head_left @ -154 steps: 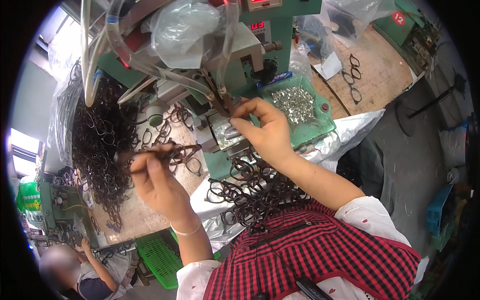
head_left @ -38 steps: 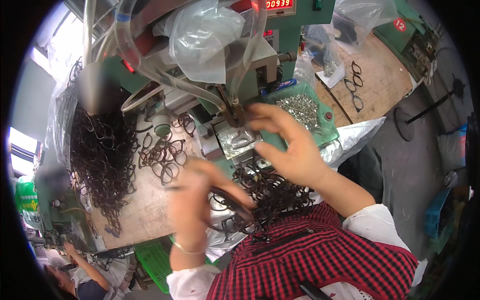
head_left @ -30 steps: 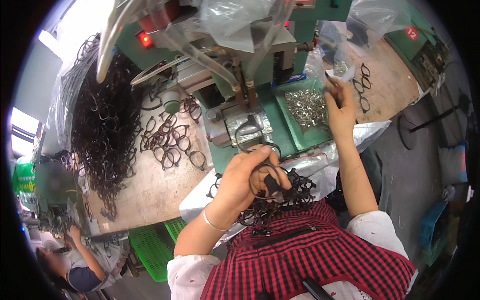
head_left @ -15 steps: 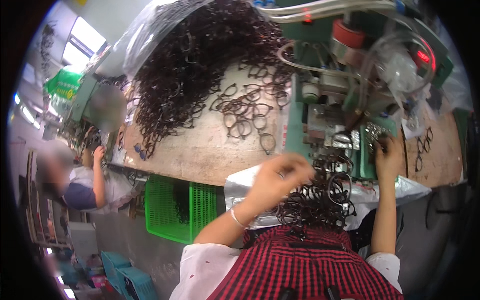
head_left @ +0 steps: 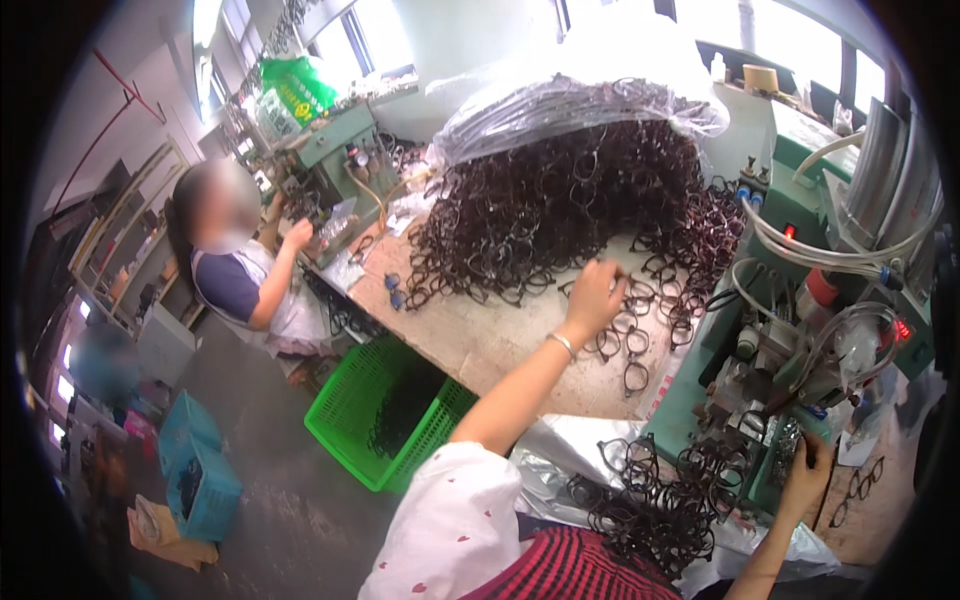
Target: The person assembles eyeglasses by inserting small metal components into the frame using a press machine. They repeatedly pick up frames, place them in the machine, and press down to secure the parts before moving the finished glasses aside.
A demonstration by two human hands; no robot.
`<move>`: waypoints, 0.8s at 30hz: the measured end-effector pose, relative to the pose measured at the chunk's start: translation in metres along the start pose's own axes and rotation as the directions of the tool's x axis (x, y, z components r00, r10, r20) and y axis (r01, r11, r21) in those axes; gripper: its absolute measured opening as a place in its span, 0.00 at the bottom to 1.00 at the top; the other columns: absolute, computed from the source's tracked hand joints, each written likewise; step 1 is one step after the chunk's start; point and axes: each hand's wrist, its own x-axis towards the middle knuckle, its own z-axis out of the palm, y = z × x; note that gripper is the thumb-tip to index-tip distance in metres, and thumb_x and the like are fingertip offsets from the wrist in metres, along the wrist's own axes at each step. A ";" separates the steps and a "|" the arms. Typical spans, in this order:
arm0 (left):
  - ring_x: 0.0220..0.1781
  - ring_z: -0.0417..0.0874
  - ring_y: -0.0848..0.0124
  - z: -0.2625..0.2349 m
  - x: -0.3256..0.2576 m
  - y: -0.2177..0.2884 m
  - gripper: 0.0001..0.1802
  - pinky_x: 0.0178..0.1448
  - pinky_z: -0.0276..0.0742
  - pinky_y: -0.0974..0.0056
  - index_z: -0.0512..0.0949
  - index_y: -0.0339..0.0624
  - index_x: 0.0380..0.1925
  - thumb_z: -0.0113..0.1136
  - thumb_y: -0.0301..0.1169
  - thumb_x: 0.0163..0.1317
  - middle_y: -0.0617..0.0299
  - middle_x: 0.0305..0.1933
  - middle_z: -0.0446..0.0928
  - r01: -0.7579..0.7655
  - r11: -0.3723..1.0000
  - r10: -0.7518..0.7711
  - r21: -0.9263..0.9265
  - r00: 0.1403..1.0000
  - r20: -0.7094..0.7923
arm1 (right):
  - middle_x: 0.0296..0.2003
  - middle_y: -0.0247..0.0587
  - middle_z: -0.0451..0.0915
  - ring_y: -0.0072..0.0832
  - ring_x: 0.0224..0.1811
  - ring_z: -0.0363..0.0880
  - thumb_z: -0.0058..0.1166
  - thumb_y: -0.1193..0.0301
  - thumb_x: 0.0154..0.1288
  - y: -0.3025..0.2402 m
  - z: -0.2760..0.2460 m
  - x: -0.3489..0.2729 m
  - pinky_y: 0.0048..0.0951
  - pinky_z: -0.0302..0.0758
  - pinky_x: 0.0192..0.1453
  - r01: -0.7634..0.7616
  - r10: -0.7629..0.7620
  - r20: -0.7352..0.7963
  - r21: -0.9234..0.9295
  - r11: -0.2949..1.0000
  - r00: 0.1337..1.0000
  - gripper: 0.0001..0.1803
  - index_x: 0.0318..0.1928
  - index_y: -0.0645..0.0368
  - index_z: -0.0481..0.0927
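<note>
Reaching forward over the table, my left hand (head_left: 594,298) has its fingers curled at a dark eyeglass frame (head_left: 632,300) among loose frames beside the big heap. The fingers look closed on that frame, though they partly cover it. At the right, my right hand (head_left: 806,477) is bent over a green tray (head_left: 765,497) of small shiny metal parts. Its thumb and fingers are drawn together, and whatever is between them is too small to make out. A cluster of dark eyeglass frames (head_left: 680,490) lies before me, on silvery sheeting (head_left: 565,447) at the table's edge.
A large heap of eyeglass frames (head_left: 570,200) under clear plastic (head_left: 590,112) fills the back. A green machine (head_left: 700,400) with hoses stands at right. More frames (head_left: 860,490) lie beyond the tray. Left are a green basket (head_left: 345,400), blue crates (head_left: 200,470) and a seated co-worker (head_left: 235,270).
My left hand has gone from above the near cluster out to the loose frames by the heap. My right hand stays at the tray. The view has swung left.
</note>
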 end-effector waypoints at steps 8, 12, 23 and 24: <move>0.22 0.66 0.81 0.023 -0.074 -0.009 0.19 0.21 0.60 0.72 0.74 0.42 0.40 0.65 0.46 0.65 0.70 0.27 0.70 0.694 0.345 -0.690 -0.632 0.644 0.331 | 0.40 0.43 0.85 0.28 0.43 0.82 0.58 0.78 0.64 -0.006 -0.015 -0.033 0.28 0.76 0.51 -0.037 0.036 -0.008 -0.152 0.988 0.999 0.10 0.45 0.65 0.84; 0.21 0.73 0.73 -0.021 -0.092 0.034 0.23 0.26 0.71 0.68 0.72 0.49 0.29 0.59 0.56 0.67 0.67 0.22 0.70 0.812 -0.001 -0.708 -0.583 0.411 0.574 | 0.38 0.41 0.86 0.29 0.43 0.82 0.61 0.78 0.61 -0.034 -0.052 -0.066 0.29 0.76 0.52 -0.142 0.131 -0.129 -0.087 0.986 0.983 0.09 0.43 0.64 0.85; 0.29 0.81 0.66 0.011 -0.108 0.117 0.20 0.35 0.79 0.63 0.73 0.39 0.32 0.42 0.42 0.75 0.53 0.30 0.81 0.656 0.319 -0.515 -0.685 0.726 0.456 | 0.35 0.35 0.81 0.22 0.41 0.79 0.63 0.79 0.57 -0.121 0.050 -0.006 0.25 0.73 0.51 -0.090 0.084 0.035 0.492 0.866 0.996 0.30 0.60 0.67 0.69; 0.29 0.80 0.66 0.002 -0.103 0.134 0.18 0.35 0.79 0.63 0.71 0.39 0.32 0.40 0.41 0.76 0.52 0.30 0.80 0.567 0.352 -0.472 -0.745 0.795 0.382 | 0.35 0.36 0.81 0.21 0.41 0.79 0.63 0.79 0.57 -0.124 0.049 -0.011 0.24 0.73 0.52 -0.126 0.118 0.049 0.502 0.856 0.992 0.30 0.60 0.67 0.69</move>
